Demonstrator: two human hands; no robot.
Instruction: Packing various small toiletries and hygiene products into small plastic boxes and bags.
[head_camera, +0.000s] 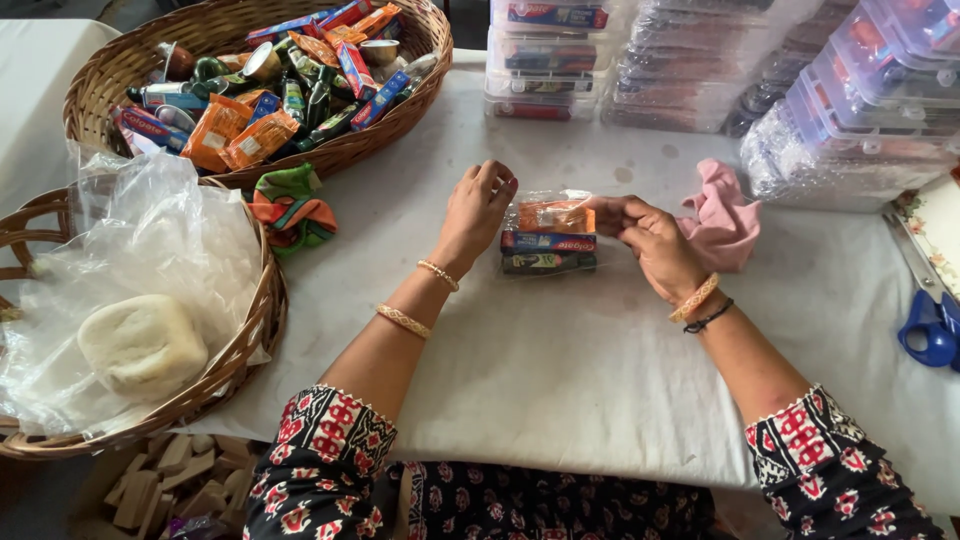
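The clear plastic pouch (548, 236) of small toiletry packets lies mid-table, toward the far edge. Left hand (478, 208) pinches its left end; right hand (650, 240) grips its right end. Judged light, soft-skinned and slippery: grip both ends, supporting the contents.

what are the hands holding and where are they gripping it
Both hands hold a clear plastic packet of small boxed items on the table: the left hand at its left edge, the right hand pinching its upper right corner.

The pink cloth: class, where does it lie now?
In the head view the pink cloth lies on the white table, just beyond the right hand, in front of the stacked clear boxes.
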